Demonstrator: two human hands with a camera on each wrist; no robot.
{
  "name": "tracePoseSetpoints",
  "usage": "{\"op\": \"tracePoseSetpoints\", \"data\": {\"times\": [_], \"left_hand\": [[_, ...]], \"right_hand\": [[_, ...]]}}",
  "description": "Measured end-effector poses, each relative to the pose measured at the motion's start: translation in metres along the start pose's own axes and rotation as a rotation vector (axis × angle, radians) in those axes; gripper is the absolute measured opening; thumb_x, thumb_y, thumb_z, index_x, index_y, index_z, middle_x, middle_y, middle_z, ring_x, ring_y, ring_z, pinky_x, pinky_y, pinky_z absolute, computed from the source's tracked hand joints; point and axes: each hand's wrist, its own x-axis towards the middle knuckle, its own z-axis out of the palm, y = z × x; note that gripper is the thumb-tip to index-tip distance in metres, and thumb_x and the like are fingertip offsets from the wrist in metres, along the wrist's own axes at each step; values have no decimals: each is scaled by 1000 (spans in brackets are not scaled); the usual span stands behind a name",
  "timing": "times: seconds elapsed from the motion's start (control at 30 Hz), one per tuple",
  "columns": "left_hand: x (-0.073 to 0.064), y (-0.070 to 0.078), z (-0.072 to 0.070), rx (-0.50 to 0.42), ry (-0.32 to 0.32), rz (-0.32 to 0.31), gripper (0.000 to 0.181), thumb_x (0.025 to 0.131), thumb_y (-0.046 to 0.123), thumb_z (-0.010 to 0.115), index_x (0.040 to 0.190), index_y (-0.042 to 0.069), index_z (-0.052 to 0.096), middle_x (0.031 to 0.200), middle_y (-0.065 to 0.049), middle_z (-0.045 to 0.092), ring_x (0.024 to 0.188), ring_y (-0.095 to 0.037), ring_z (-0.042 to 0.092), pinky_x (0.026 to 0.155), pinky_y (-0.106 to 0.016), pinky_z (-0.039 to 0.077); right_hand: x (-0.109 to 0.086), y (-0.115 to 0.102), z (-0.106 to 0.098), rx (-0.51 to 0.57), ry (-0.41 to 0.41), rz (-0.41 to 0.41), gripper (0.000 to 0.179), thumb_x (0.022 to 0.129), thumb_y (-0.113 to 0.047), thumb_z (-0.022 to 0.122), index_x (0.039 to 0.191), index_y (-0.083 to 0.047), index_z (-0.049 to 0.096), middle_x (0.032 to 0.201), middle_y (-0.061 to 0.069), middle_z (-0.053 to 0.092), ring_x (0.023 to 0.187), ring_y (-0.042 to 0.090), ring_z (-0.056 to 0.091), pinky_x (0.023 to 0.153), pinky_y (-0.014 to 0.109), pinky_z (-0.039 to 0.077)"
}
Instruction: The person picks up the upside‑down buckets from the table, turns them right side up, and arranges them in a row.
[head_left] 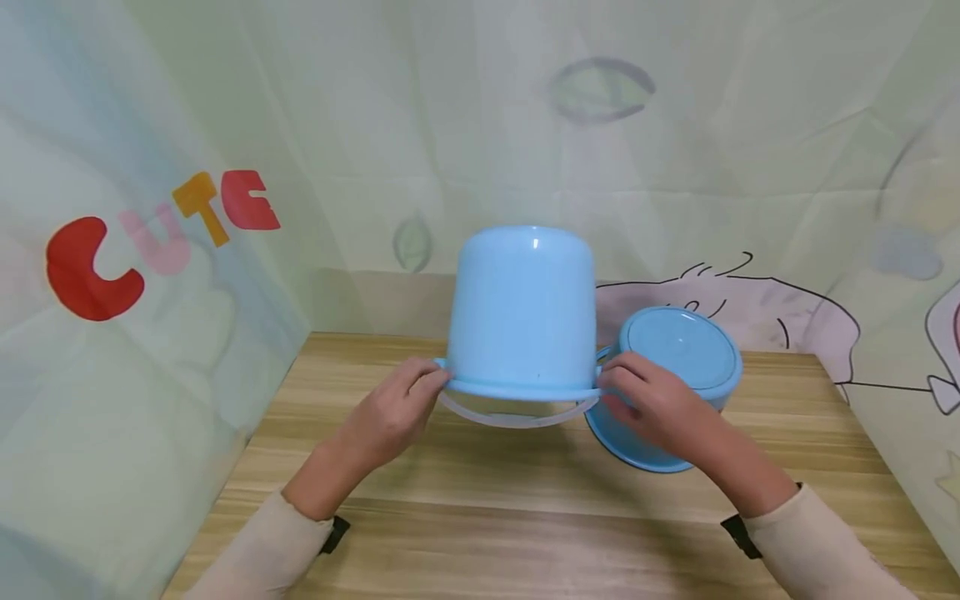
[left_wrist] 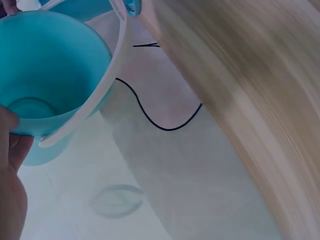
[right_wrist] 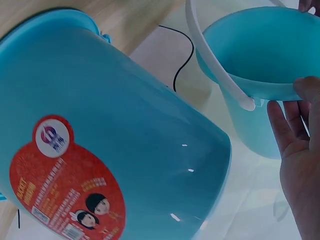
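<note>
A light blue plastic bucket (head_left: 525, 308) is held upside down above the table, its rim toward me and its white handle (head_left: 517, 419) hanging below the rim. My left hand (head_left: 393, 408) pinches the rim at the left side, and my right hand (head_left: 660, 404) pinches it at the right. Both wrist views look into the bucket's hollow inside, where nothing lies. A second blue bucket (head_left: 682, 346) stands bottom-up on the table beside my right hand, partly hidden behind it. The right wrist view shows a red sticker (right_wrist: 70, 185) on that second bucket's side.
The wooden table (head_left: 450, 533) has light and dark grain. Printed cloth (head_left: 360, 150) hangs along its back and sides, with coloured letters on the left and a line drawing behind the second bucket.
</note>
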Motion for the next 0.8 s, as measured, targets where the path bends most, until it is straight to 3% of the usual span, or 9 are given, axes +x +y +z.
{"op": "tracePoseSetpoints", "data": {"times": [0.03, 0.13, 0.23, 0.3, 0.5, 0.73, 0.8], "left_hand": [[2, 0, 0, -6, 8, -11, 19, 107, 2, 47, 109, -9, 62, 97, -16, 61, 81, -23, 64, 73, -28, 60], [5, -1, -1, -29, 23, -44, 20, 107, 4, 50, 111, -9, 64, 96, -16, 62, 80, -22, 64, 71, -27, 60], [8, -2, -2, -45, 22, -66, 20, 106, 4, 52, 114, -9, 65, 97, -16, 62, 81, -23, 65, 71, -28, 60], [10, -3, -3, -52, 11, -78, 19, 106, 4, 53, 115, -8, 64, 98, -16, 62, 82, -23, 65, 72, -28, 60], [14, -4, -6, -96, -5, -113, 18, 103, 2, 58, 118, -8, 62, 102, -17, 63, 86, -24, 67, 73, -31, 61], [22, -9, -5, -132, -17, -154, 48, 75, -17, 80, 118, -8, 60, 100, -16, 61, 81, -23, 64, 66, -31, 58], [23, -10, -5, -149, -29, -178, 47, 76, -17, 80, 117, -7, 59, 98, -16, 60, 81, -23, 64, 66, -32, 58]], "right_hand": [[1, 0, -2, 7, -2, 15, 23, 105, -25, 53, 104, -5, 65, 106, 5, 66, 91, 18, 68, 75, 30, 62], [3, 1, -6, 34, 0, 49, 14, 96, -12, 73, 107, -7, 66, 107, 3, 67, 93, 17, 69, 79, 30, 62], [6, 2, -8, 51, -8, 84, 43, 75, 4, 89, 109, -9, 67, 107, 1, 67, 95, 16, 70, 83, 28, 61], [7, 1, -9, 64, -19, 110, 55, 64, 11, 91, 109, -9, 67, 107, 0, 67, 94, 15, 71, 83, 28, 61], [9, 2, -10, 136, -45, 195, 49, 69, 12, 89, 106, -10, 65, 105, -1, 66, 90, 15, 73, 78, 31, 63], [14, 4, -12, 211, -53, 294, 43, 75, 15, 83, 104, -8, 63, 100, -1, 64, 92, 16, 72, 77, 30, 63], [16, 5, -14, 230, -65, 329, 40, 77, 14, 82, 104, -8, 62, 100, 0, 65, 94, 17, 71, 78, 30, 63]]}}
